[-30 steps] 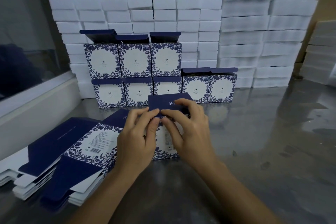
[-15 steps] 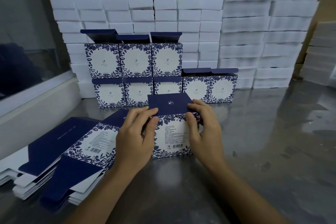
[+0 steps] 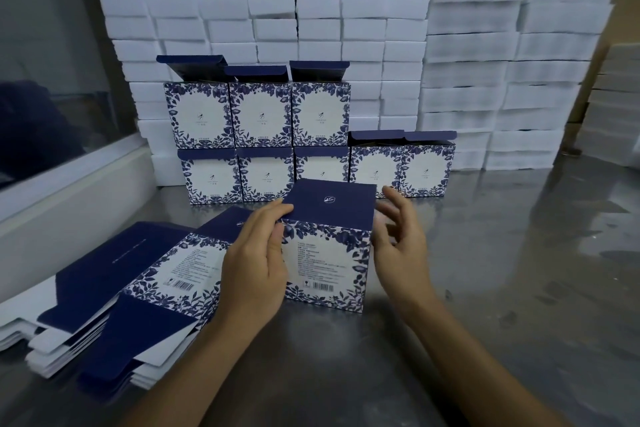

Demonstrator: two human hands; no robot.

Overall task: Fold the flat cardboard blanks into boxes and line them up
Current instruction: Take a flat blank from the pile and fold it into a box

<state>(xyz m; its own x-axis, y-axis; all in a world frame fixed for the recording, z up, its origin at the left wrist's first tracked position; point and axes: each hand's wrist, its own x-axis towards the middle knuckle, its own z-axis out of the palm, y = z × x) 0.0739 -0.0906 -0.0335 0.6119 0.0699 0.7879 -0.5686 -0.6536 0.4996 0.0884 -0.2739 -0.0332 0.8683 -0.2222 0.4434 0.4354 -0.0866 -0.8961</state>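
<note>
A folded blue-and-white floral box (image 3: pixel 327 260) stands upright on the metal table in front of me, its dark blue top flap closed. My left hand (image 3: pixel 254 267) holds its left side, with the thumb on the front face and a fingertip on the flap's edge. Just off the box's right side, my right hand (image 3: pixel 401 246) hovers with fingers spread and holds nothing. Behind stand finished boxes (image 3: pixel 317 149) in two tiers, several with lids raised. A stack of flat blanks (image 3: pixel 114 295) lies at the left.
White foam blocks (image 3: pixel 467 80) are piled in tall stacks along the back, with brown cartons behind them. A white ledge and glass panel (image 3: pixel 52 184) run along the left. Bare steel table surface (image 3: pixel 519 288) extends to the right.
The top flap went from being tucked by both hands to closed. My right hand has let go of the box and drawn off to the right; the left hand stays on it.
</note>
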